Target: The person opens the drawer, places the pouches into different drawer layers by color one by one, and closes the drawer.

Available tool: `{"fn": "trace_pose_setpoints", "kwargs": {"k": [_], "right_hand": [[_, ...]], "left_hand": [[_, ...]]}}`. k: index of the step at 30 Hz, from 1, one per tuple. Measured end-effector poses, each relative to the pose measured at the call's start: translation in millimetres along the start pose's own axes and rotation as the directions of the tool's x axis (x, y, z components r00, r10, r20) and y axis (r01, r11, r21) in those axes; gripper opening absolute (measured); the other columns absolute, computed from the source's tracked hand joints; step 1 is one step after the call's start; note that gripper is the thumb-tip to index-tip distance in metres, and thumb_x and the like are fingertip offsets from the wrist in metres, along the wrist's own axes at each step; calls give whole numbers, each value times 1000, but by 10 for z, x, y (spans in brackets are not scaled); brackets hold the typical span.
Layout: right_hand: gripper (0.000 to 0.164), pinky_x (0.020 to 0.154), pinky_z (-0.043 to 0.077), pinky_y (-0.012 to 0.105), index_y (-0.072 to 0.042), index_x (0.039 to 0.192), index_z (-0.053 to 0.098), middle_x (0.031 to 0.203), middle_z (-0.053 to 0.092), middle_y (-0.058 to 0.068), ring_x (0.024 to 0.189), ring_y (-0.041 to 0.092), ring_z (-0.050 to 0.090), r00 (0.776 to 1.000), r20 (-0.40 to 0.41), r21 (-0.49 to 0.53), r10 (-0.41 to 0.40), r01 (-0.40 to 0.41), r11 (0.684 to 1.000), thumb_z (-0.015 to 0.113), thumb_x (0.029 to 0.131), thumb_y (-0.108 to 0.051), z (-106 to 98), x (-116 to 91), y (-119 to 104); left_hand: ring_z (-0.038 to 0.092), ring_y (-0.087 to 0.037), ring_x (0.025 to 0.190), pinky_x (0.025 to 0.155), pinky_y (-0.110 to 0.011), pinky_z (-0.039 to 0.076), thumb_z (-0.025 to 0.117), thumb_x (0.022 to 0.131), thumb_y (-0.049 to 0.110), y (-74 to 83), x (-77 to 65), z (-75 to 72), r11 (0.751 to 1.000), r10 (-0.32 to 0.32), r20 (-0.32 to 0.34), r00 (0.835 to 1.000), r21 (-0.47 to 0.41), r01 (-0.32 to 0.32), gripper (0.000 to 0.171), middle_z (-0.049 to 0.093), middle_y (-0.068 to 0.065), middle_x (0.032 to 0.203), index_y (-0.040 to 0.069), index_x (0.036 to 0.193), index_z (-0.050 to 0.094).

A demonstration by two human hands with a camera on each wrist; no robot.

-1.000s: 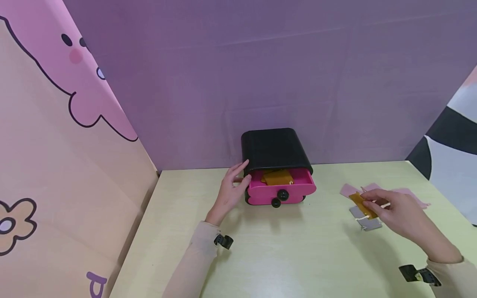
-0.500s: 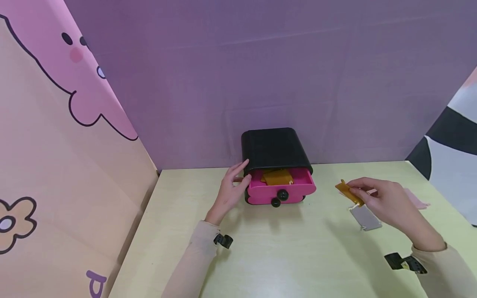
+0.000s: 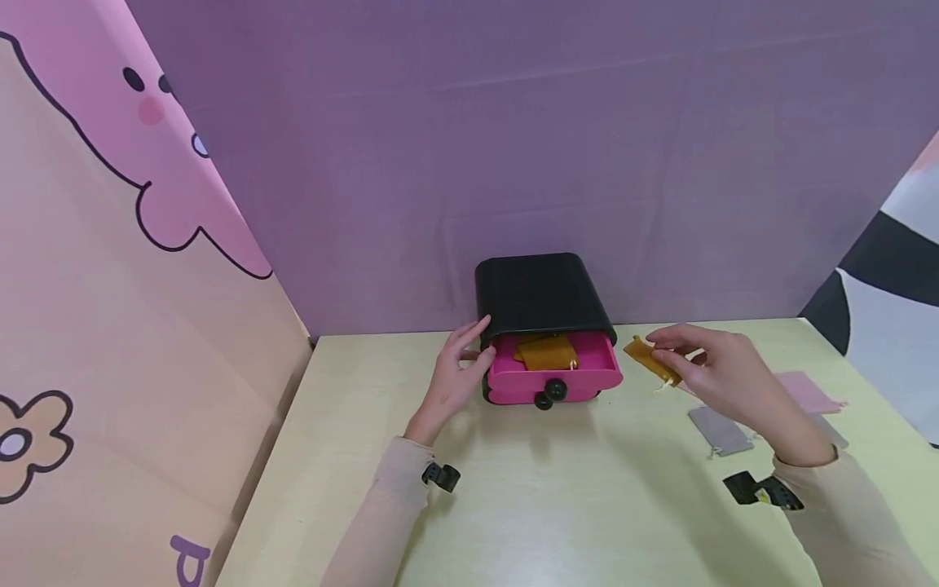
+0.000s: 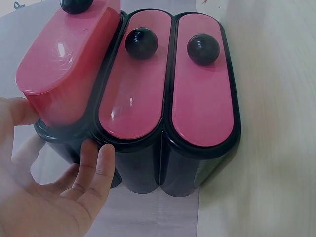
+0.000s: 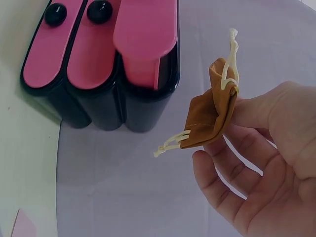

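Observation:
A small black cabinet (image 3: 541, 293) stands against the back wall, its pink top drawer (image 3: 601, 352) pulled out. Mustard-brown pouches (image 3: 548, 353) lie inside that drawer. My left hand (image 3: 452, 379) rests at the cabinet's left side, thumb by the drawer's edge and fingers lightly bent. In the left wrist view two lower drawers (image 4: 132, 94) with round black knobs are pushed in. To the right, my right hand (image 3: 722, 379) pinches a mustard-brown drawstring pouch (image 3: 651, 363) above the table, apart from the cabinet. Its pale cords (image 5: 231, 59) show in the right wrist view.
Grey pouches, one a grey pouch (image 3: 719, 430) in plain sight, and a pink pouch (image 3: 807, 391) lie on the right of the table (image 3: 557, 505), partly hidden by my right arm. A purple cloth wall (image 3: 543, 147) closes off the back.
My right hand has carried the mustard-brown pouch leftward from above the other pouches toward the cabinet. My left hand has stayed in place at the cabinet's side.

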State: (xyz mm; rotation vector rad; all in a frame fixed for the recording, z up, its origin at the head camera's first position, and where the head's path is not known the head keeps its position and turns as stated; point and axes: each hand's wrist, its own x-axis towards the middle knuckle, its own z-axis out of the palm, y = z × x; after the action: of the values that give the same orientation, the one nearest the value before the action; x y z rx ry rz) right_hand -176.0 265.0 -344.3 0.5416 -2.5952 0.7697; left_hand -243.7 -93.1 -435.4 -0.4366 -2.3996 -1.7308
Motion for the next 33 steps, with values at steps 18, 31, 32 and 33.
{"fn": "trace_pose_setpoints", "kwargs": {"k": [18,31,32,33], "right_hand": [[18,72,59,25,-7,114,82,100,82,7,83,19,73,980,196,63,-30,18,998,75,98,-7,193,521,-367],[15,68,57,24,-8,109,83,100,82,9,81,18,69,964,260,79,-44,24,997,76,97,-7,421,682,-427],[15,68,56,24,-8,109,84,100,82,9,81,18,68,962,269,79,-39,18,997,75,97,-7,438,694,-424],[15,67,56,24,-8,109,84,101,82,9,81,19,67,960,276,79,-33,11,997,75,97,-7,455,707,-422]], "left_hand": [[67,-34,117,93,-45,62,63,106,29,-10,-2,1,1000,-6,4,1000,-4,6,53,46,-8,164,34,158,54],[66,-34,117,94,-46,62,63,106,29,3,26,11,1000,1,8,1000,-8,-1,54,44,-9,165,35,158,53],[66,-35,117,94,-47,62,63,106,28,3,27,14,1000,1,8,1000,-9,-1,54,44,-9,166,34,158,53],[66,-35,117,94,-47,62,63,106,28,2,28,18,1000,0,8,1000,-8,1,54,44,-9,166,35,159,52]]}}
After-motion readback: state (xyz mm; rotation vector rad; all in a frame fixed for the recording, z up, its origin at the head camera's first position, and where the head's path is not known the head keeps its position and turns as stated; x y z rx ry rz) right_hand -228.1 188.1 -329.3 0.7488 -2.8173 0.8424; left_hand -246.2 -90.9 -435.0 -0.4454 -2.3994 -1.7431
